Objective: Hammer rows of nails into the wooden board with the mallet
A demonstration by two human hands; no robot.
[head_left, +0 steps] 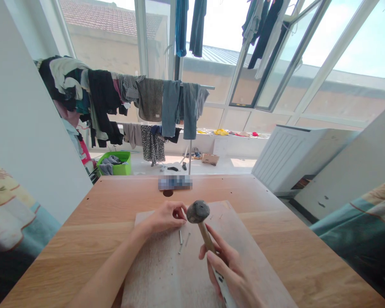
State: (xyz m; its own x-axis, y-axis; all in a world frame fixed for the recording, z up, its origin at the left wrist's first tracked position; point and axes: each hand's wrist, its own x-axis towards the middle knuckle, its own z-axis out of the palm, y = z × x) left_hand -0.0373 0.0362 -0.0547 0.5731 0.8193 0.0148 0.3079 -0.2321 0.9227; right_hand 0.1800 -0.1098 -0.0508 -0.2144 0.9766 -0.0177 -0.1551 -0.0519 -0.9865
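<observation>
My right hand [226, 267] is wrapped round the handle of a hammer [198, 212], whose dark head is raised at the top. Just left of that head, my left hand [170, 217] is closed in a pinch over a wooden board [154, 269]. Whatever sits between its fingertips is too small or hidden to make out. Loose nails [180, 237] lie on the board below the left fingers. To the right of the hammer head, thin nail-like pieces [220, 216] show on the board.
The board rests on a wood-grain table [276, 239] with a round hole [168, 193] near its far edge. A blurred-out object [175, 182] lies beside the hole. Beyond are a laundry rack [150, 100], a green basket [125, 164] and a white appliance [282, 154].
</observation>
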